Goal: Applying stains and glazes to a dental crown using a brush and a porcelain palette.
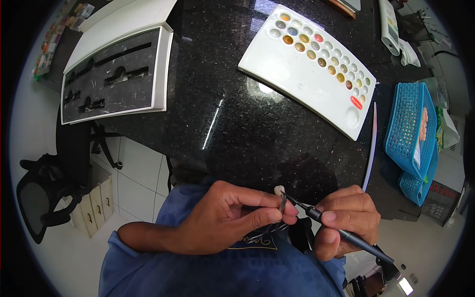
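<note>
My left hand [232,213] is closed, its thumb and fingers pinching a thin metal clamp [283,204]. A small whitish tooth-shaped piece [279,190] sits at the top of the clamp. Below the fingers, thin metal loops show partly against my blue clothing. My right hand [349,218] is wrapped round a dark grey, pen-like brush [354,239] that slants down to the right. Its slim dark tip points up and left, close beside the tooth-shaped piece; whether they touch I cannot tell. Both hands are in front of my body, at the table's near edge.
On the black speckled table [208,89] lies a white palette [297,69] with coloured wells. An open white case [114,79] with dark cut-out foam is at the far left. Blue perforated baskets [405,128] stand at the right, near a pale strip [371,148].
</note>
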{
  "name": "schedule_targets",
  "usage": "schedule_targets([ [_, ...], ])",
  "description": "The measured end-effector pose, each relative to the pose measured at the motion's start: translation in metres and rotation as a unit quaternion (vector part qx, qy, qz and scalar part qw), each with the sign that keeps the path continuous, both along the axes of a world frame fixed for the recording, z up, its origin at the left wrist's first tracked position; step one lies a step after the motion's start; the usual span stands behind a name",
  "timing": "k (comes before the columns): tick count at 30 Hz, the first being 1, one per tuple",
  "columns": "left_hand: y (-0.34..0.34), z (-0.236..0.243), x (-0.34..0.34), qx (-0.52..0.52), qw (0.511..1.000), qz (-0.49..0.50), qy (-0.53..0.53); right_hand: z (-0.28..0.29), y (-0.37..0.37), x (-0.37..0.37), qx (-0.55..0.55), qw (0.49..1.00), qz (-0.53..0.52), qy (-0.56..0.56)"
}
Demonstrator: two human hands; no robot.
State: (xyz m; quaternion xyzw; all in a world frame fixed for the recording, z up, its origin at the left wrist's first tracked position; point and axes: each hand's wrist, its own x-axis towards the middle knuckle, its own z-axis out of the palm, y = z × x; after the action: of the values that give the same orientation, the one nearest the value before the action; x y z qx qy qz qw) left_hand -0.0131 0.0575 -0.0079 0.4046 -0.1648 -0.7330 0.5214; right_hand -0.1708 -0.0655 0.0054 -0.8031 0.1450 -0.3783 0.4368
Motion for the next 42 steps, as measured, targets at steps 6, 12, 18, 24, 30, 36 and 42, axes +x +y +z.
schedule_targets([
  [6,-0.0008,-0.0001,0.0004,0.009,1.000,-0.002,0.021,-0.0022,-0.0005,-0.0014,0.005,1.000,0.018,-0.005],
  [12,-0.0016,0.0000,0.0034,0.023,0.999,-0.018,0.040,-0.0034,0.0023,0.0025,0.002,0.999,-0.038,-0.023],
  [18,-0.0040,0.0046,0.0042,0.053,0.998,-0.015,0.044,-0.0037,0.0012,0.0009,-0.009,1.000,-0.007,-0.006],
  [24,-0.0037,0.0045,0.0052,0.058,0.997,-0.018,0.056,-0.0041,0.0015,0.0018,-0.003,1.000,-0.019,-0.013],
  [30,-0.0035,0.0048,0.0052,0.066,0.995,-0.015,0.067,-0.0055,0.0020,0.0015,-0.003,1.000,-0.017,-0.013],
  [36,-0.0028,0.0031,0.0059,0.054,0.996,-0.023,0.069,-0.0049,0.0010,0.0014,-0.011,1.000,-0.005,-0.015],
  [42,-0.0042,0.0042,0.0045,0.045,0.997,-0.021,0.058,-0.0058,0.0028,0.0037,0.002,0.998,-0.050,-0.040],
])
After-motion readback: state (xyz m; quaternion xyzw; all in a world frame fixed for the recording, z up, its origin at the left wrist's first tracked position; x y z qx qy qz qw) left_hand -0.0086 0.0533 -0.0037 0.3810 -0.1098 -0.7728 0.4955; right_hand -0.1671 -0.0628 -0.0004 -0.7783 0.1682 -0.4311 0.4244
